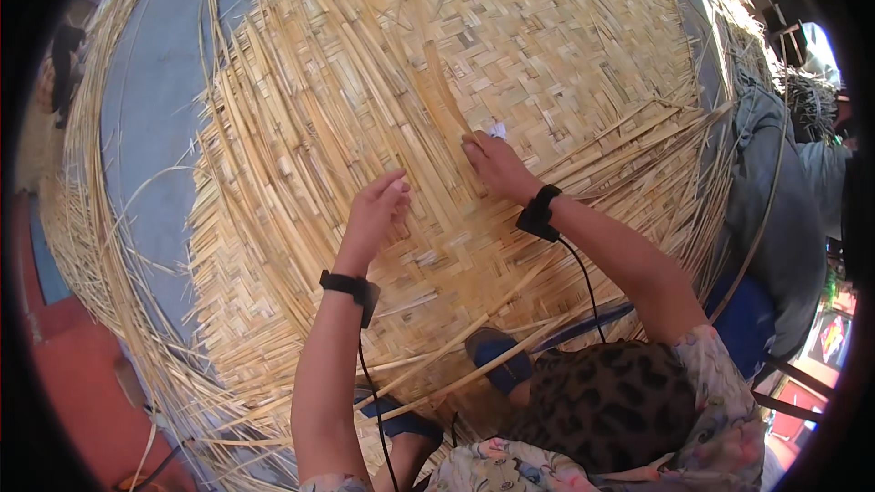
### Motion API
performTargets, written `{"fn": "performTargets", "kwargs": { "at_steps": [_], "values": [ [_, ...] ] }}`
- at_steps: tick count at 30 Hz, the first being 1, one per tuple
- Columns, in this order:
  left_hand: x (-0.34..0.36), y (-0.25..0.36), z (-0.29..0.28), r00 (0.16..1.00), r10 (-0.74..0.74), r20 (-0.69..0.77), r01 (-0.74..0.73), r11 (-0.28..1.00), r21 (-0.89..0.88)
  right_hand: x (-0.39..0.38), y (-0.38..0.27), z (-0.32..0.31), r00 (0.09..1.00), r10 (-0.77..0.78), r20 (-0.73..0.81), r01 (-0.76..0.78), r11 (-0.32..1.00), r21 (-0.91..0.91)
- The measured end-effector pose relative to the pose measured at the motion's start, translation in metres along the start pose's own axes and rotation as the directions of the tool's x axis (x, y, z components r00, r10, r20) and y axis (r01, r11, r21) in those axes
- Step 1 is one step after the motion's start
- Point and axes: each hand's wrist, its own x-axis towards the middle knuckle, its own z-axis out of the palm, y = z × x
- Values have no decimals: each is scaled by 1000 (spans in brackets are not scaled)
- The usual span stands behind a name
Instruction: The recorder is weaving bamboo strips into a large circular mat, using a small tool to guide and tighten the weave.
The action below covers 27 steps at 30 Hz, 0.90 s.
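Note:
A large mat of pale split-cane strips (574, 46), woven in a herringbone pattern, fills the middle of the view, with long loose strips lying across its left part and along its right side. My right hand (497, 166) grips a wider tan strip (440, 82) that runs up the mat. A small white scrap (495, 130) lies beside those fingers. My left hand (378, 210) is just left of it, over the strips, its fingers apart and slightly bent, holding nothing that shows. Both wrists wear black straps with cables.
Bundles of long strips (87, 200) lie over the grey floor (144, 200) on the left, beside a red surface (64, 374). Grey cloth (788, 210) and a blue object (743, 319) are at the right. My sandalled feet (499, 355) rest on the mat's near part.

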Motion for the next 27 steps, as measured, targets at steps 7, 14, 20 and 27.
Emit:
{"fn": "performTargets", "kwargs": {
  "at_steps": [7,14,20,27],
  "values": [
    [62,8,2,966,-53,-254,98,981,168,23,-25,4,839,433,330,-537,755,376],
    [18,33,20,969,-235,-80,215,954,-210,26,-41,-13,763,552,336,-645,630,432],
    [3,-7,3,999,2,42,4,991,-133,13,-17,2,727,587,357,-687,602,408],
    [35,4,-17,774,526,353,130,414,-901,-19,-46,10,768,640,6,-468,554,689]
  ]
}}
